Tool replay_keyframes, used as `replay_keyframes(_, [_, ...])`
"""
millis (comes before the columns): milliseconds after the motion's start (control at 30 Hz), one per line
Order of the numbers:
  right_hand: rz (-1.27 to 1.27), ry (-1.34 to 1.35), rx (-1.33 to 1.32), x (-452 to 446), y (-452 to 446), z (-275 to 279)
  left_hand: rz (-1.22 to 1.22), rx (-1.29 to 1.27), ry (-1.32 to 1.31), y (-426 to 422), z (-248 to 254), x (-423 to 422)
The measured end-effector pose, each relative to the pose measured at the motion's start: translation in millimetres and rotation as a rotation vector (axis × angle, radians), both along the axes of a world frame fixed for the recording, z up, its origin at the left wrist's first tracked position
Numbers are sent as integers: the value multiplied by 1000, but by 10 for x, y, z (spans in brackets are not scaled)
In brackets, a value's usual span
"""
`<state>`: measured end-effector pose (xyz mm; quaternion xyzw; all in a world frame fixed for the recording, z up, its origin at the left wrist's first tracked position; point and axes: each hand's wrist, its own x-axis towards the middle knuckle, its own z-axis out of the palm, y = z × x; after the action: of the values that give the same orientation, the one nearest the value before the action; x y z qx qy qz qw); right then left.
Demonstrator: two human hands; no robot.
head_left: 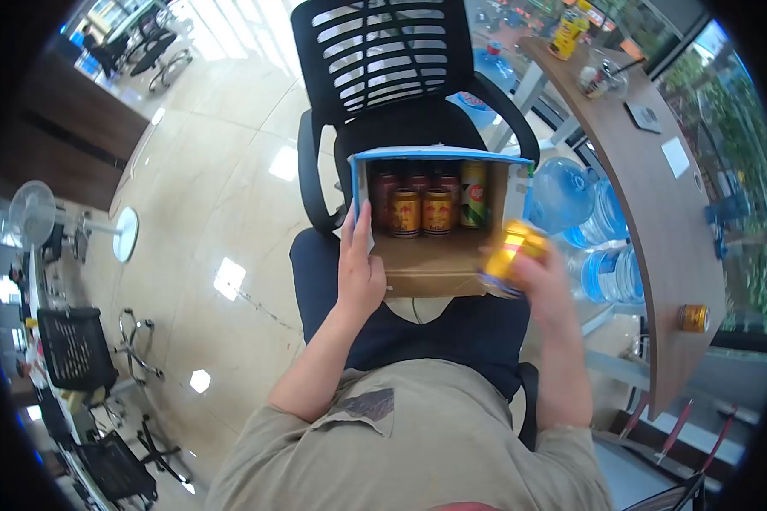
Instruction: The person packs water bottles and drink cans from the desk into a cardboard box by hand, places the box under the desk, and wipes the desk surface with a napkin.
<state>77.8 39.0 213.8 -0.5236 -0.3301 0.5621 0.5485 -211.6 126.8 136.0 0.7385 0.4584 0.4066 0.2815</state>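
Note:
A cardboard box (435, 283) with blue edging rests on my lap against the chair, its open side facing me. My left hand (360, 271) grips the box's left wall, fingers stretched along it. Inside, two gold drink cans (406, 213) stand upright in front, with several red cans (387, 192) behind them. A yellow-green tall can (473, 196) stands on the right inside the box. In my right hand (544, 271) is a gold can (516, 252), tilted and slightly blurred, just off the box's front right corner.
A black office chair (383, 60) stands in front of me. On the right, a wooden table (609, 128) carries another gold can (694, 318), a yellow bottle (568, 32) and a clear plastic cup (602, 78). Large water jugs (562, 194) sit beneath it. A white fan (126, 233) stands left.

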Motion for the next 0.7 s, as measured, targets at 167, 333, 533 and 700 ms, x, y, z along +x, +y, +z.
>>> replay_keyframes(167, [260, -433, 52, -870, 927, -345, 0, 28, -29, -40, -86, -17])
replay_keyframes(333, [328, -903, -100, -1194, 1182, -466, 16, 27, -23, -82, -45, -6])
replay_keyframes(533, [412, -902, -226, -1297, 1109, -519, 6, -1, -81, -140, -88, -24])
replay_keyframes(700, [564, -928, -175, -1190, 976, -387, 56, 75, 46, -169, -216, -30])
